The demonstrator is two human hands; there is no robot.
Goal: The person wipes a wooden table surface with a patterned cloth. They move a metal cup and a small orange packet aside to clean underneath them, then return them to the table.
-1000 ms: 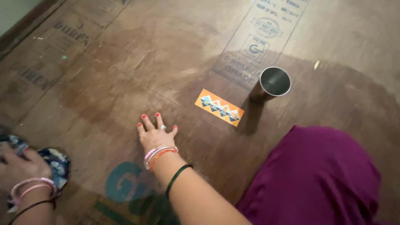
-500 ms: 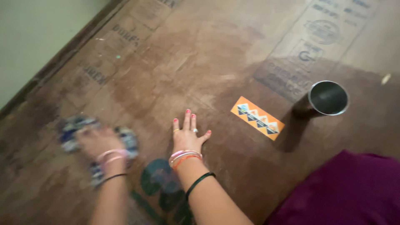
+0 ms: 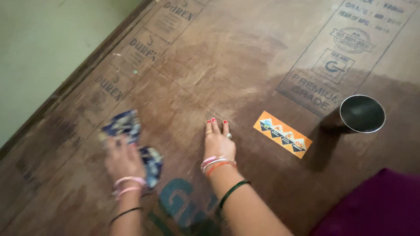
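While the left hand (image 3: 124,162) presses a blue patterned cloth (image 3: 131,140) against the plywood board (image 3: 227,57), its grip closed over the crumpled fabric, the right hand (image 3: 218,142) lies flat and released on the wood, fingers together, holding nothing. Taking that right hand as landmark: the cloth sits just to its left, an orange patterned sticker (image 3: 282,140) lies near on its right, and a steel tumbler (image 3: 362,113) stands farther right, beyond the sticker.

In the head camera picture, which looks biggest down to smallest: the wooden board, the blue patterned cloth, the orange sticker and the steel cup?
1. Wooden board, by far.
2. Blue patterned cloth, partly hidden under the left hand.
3. Orange sticker and steel cup look about alike, so I will not rank them.
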